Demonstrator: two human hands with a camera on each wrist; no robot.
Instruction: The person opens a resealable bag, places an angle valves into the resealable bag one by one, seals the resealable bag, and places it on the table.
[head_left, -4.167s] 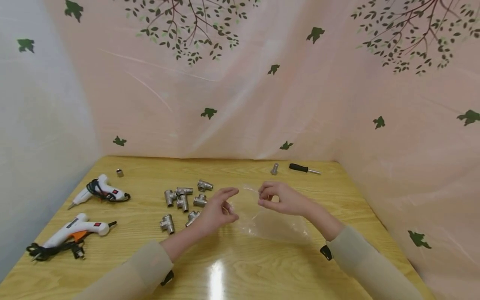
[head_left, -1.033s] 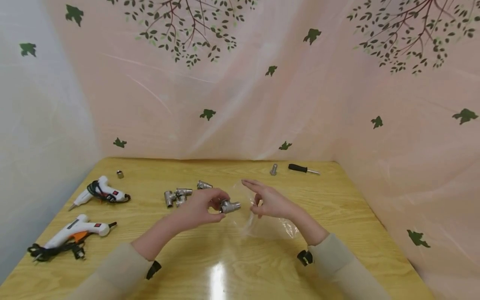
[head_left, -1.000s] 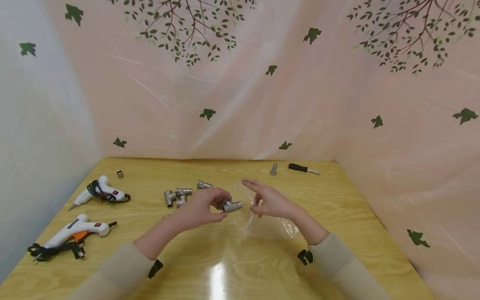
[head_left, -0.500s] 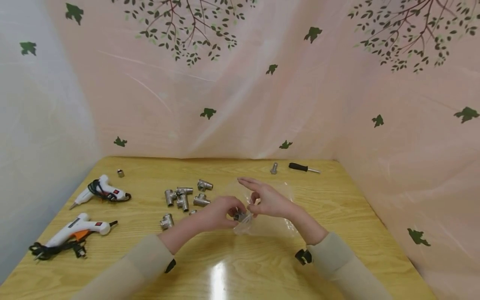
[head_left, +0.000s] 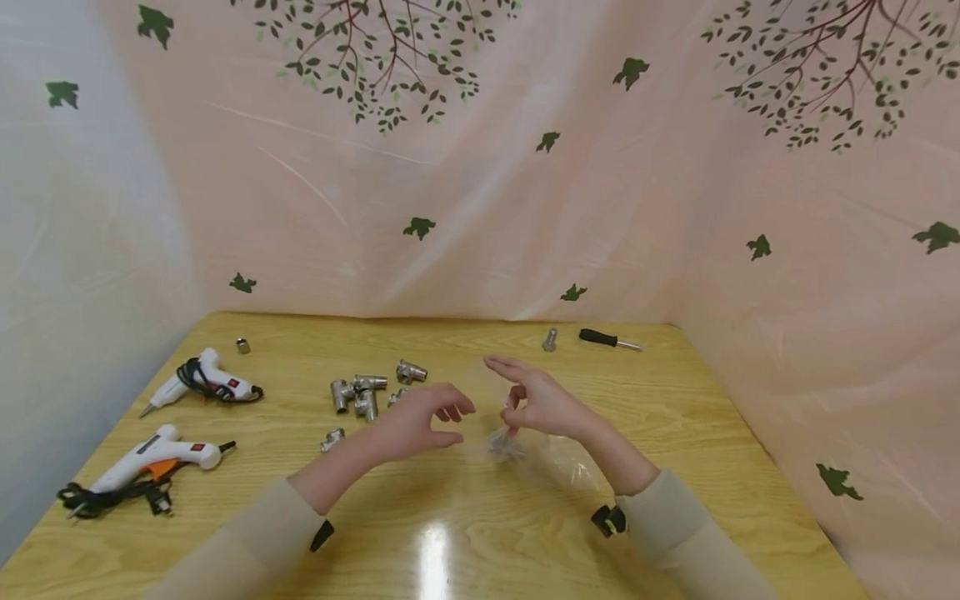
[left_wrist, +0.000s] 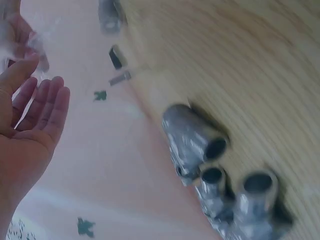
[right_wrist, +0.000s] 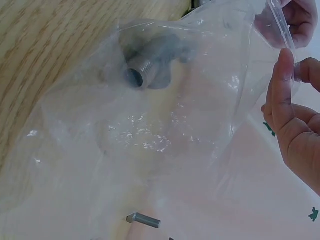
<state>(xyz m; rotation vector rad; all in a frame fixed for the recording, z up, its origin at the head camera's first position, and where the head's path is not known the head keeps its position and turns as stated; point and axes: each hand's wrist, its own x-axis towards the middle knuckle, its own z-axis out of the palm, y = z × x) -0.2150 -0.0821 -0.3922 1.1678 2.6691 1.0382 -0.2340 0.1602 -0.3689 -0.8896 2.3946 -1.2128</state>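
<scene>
My right hand [head_left: 513,410] pinches the top edge of a clear plastic bag [head_left: 558,467] and holds it up off the wooden table [head_left: 675,400]. A silver pipe fitting [head_left: 503,442] lies inside the bag near its lower left. In the right wrist view the threaded fitting [right_wrist: 149,65] shows through the bag [right_wrist: 165,150], whose rim is pinched by the fingers [right_wrist: 282,85]. My left hand [head_left: 459,423] hovers just left of the bag, fingers relaxed and holding nothing. Its bare palm [left_wrist: 27,130] shows in the left wrist view.
Several silver pipe fittings [head_left: 358,392] lie left of my left hand, seen close as fittings [left_wrist: 200,145]. Two white glue guns [head_left: 201,381] [head_left: 146,462] lie at the left. A small nut [head_left: 242,345], a bolt [head_left: 550,337] and a black-handled screwdriver [head_left: 607,338] sit near the back.
My left hand carried a fitting to the bag's mouth, let it go inside, and drew back empty to the left. The fitting now lies in the bag, still held by my right hand.
</scene>
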